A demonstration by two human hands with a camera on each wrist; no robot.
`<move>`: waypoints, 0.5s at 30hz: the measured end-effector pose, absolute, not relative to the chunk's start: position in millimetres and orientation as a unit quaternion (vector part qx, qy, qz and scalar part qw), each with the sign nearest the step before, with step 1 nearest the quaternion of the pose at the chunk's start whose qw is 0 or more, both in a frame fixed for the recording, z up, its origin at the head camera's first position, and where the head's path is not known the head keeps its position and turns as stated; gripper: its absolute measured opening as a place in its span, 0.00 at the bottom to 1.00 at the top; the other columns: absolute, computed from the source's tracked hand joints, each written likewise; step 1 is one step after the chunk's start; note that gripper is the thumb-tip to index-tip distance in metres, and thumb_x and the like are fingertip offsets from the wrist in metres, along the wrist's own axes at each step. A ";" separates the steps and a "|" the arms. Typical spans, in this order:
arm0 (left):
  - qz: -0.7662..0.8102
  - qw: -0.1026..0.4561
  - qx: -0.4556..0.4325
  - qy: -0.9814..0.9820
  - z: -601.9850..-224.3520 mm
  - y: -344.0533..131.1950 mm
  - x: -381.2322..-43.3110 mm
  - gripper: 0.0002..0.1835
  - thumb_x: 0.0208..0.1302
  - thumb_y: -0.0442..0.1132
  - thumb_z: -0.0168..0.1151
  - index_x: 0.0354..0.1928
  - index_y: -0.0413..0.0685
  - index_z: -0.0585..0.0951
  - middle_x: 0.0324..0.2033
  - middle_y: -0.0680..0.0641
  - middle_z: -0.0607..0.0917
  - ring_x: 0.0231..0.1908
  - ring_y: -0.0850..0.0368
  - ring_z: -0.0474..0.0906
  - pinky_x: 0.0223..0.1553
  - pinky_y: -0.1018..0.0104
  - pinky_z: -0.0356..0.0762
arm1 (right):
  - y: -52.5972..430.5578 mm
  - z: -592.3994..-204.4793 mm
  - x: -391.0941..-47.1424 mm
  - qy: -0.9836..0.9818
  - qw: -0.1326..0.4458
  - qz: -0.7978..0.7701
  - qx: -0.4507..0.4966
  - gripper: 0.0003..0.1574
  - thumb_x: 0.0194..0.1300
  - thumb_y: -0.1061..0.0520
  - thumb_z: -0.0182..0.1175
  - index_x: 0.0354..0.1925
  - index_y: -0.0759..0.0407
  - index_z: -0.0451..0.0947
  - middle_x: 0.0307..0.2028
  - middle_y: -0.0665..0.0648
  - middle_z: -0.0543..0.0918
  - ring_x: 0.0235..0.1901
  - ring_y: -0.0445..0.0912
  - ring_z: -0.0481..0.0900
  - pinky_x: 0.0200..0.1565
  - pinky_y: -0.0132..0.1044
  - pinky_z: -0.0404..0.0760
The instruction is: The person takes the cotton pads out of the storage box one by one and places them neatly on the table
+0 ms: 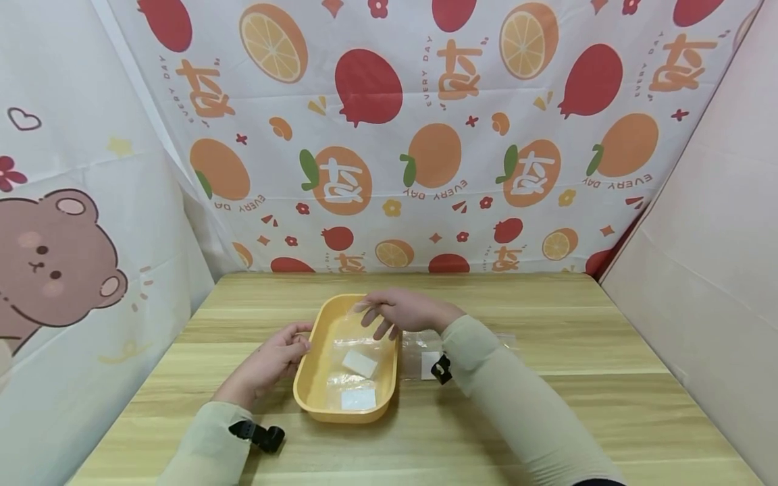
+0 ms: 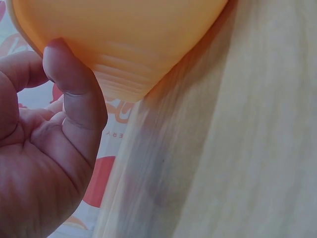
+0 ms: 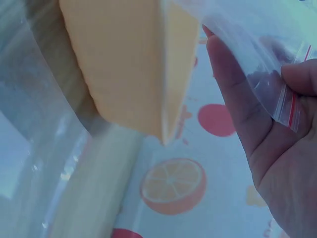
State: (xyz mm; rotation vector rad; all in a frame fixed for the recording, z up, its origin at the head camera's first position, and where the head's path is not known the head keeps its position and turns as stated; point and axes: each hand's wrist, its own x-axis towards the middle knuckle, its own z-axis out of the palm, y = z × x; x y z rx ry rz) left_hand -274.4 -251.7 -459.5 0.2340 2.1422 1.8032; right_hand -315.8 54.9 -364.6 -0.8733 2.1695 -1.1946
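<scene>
A yellow plastic tray point(image 1: 302, 389) stands on the table, with clear zip bags inside. One bag shows a white rectangular block point(image 1: 360, 363); nearer the front lies a white rectangle point(image 1: 358, 399) in clear plastic. My left hand point(image 1: 276, 358) grips the tray's left rim, its thumb point(image 2: 74, 84) along the outer wall. Over the tray's far right part, my right hand point(image 1: 410, 312) pinches a clear zip bag point(image 3: 267, 89) by its red-striped edge between thumb and fingers. The lower part of that bag is hard to make out against the tray.
More clear zip bags point(image 1: 413, 358) lie on the wooden table point(image 1: 547, 351) just right of the tray, one with a white rectangle, partly hidden under my right forearm. A fruit-print cloth point(image 1: 389, 223) hangs behind the table, and pale cloths hang at both sides.
</scene>
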 end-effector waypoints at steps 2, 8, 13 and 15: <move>0.631 0.165 0.085 0.753 -458.5 -252.2 -274.6 0.27 0.75 0.33 0.49 0.73 0.36 0.59 0.40 0.39 0.75 0.35 0.53 0.77 0.37 0.59 0.83 | 62.2 -357.7 -314.8 0.794 0.254 -0.449 -0.321 0.27 0.80 0.64 0.36 0.64 0.54 0.76 0.49 0.57 0.85 0.42 0.55 0.87 0.42 0.56 0.84; 0.632 0.170 0.104 0.749 -457.3 -253.6 -273.0 0.28 0.76 0.33 0.48 0.73 0.33 0.56 0.40 0.39 0.75 0.36 0.53 0.77 0.38 0.59 0.84 | 89.8 -333.5 -306.9 0.790 0.233 -0.463 -0.327 0.24 0.82 0.59 0.39 0.67 0.52 0.74 0.50 0.56 0.85 0.42 0.54 0.87 0.42 0.54 0.85; 0.634 0.169 0.101 0.747 -456.7 -253.3 -273.5 0.28 0.75 0.32 0.48 0.73 0.34 0.57 0.38 0.41 0.74 0.34 0.55 0.76 0.35 0.61 0.83 | 119.7 -320.6 -304.9 0.788 0.210 -0.480 -0.324 0.21 0.82 0.55 0.42 0.65 0.54 0.73 0.51 0.60 0.85 0.42 0.54 0.88 0.40 0.50 0.86; 0.635 0.168 0.098 0.748 -457.3 -253.2 -273.6 0.28 0.74 0.32 0.49 0.73 0.34 0.57 0.37 0.42 0.74 0.32 0.56 0.75 0.34 0.62 0.82 | 133.3 -317.1 -303.7 0.793 0.202 -0.479 -0.316 0.21 0.82 0.55 0.43 0.64 0.56 0.74 0.51 0.60 0.85 0.42 0.54 0.88 0.40 0.50 0.86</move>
